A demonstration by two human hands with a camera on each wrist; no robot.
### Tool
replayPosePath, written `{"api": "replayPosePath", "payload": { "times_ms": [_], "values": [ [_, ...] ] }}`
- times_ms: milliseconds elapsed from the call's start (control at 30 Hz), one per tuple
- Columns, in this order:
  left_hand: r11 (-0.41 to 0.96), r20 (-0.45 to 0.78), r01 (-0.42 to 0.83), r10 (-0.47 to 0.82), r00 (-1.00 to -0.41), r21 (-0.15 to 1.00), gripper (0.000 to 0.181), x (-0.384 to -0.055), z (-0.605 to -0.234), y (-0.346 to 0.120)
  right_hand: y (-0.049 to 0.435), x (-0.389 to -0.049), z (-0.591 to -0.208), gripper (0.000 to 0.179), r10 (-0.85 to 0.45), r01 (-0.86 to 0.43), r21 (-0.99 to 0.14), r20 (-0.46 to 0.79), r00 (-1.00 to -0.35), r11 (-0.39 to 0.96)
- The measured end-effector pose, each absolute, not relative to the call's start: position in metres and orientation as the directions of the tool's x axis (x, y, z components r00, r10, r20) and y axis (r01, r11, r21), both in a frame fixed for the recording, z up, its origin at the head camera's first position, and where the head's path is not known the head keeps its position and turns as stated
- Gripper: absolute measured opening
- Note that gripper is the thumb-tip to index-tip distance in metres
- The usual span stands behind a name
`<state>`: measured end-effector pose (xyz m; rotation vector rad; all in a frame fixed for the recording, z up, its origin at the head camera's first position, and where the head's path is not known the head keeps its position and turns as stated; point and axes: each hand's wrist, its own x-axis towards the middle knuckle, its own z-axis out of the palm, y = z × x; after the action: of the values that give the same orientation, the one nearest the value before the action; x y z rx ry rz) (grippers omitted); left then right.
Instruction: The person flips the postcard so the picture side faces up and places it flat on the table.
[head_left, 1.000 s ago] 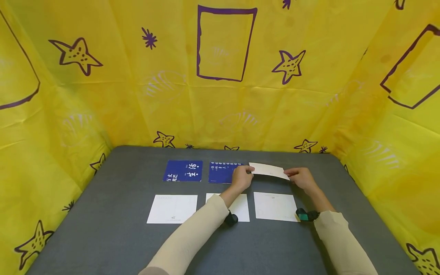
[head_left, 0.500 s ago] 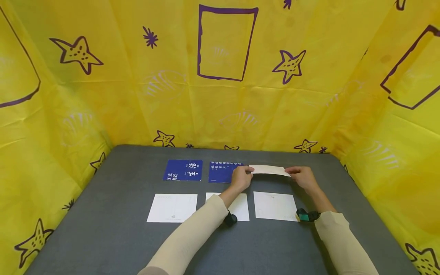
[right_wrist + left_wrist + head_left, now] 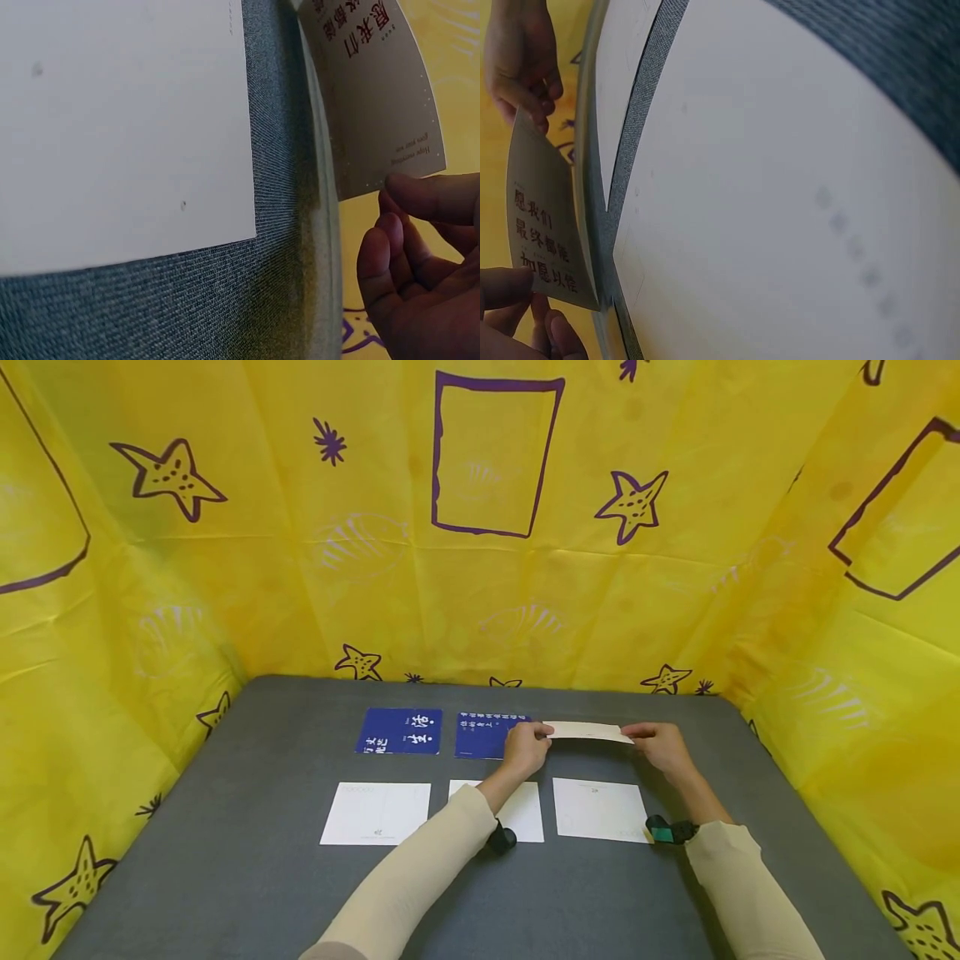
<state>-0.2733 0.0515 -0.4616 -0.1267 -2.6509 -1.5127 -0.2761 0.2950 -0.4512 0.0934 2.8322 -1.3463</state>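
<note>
A pale postcard (image 3: 588, 731) is held above the grey table, slightly bowed, its near face foreshortened in the head view. At its left end my left hand (image 3: 527, 748) pinches it between thumb and fingers; my right hand (image 3: 663, 748) pinches the right end. Dark red Chinese characters show on the underside of this card in the left wrist view, and the right wrist view also shows small English print near its edge. A blue postcard (image 3: 480, 739) with white characters lies just left of my left hand, partly covered by it.
Another blue postcard (image 3: 400, 732) lies farther left. In front is a row of white cards: the left card (image 3: 375, 814), the middle card (image 3: 528, 814) partly under my left forearm, and the right card (image 3: 600, 810). Yellow printed cloth (image 3: 480, 610) surrounds the grey table (image 3: 225, 860).
The held postcard has tilted flatter, so less of its pale face shows, and its right end has dropped then risen slightly. Both hands keep their grip almost in place.
</note>
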Motion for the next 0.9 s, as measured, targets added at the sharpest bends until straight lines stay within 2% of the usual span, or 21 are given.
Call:
{"api": "replayPosePath", "payload": {
  "times_ms": [900],
  "values": [
    [0.45,0.162,0.142,-0.005,-0.987,0.881,0.014,-0.2705,-0.4527,0.0533,0.3019,-0.2693,-0.4477,0.027,0.107,0.043,-0.811,0.024,-0.994,0.584]
  ]
}}
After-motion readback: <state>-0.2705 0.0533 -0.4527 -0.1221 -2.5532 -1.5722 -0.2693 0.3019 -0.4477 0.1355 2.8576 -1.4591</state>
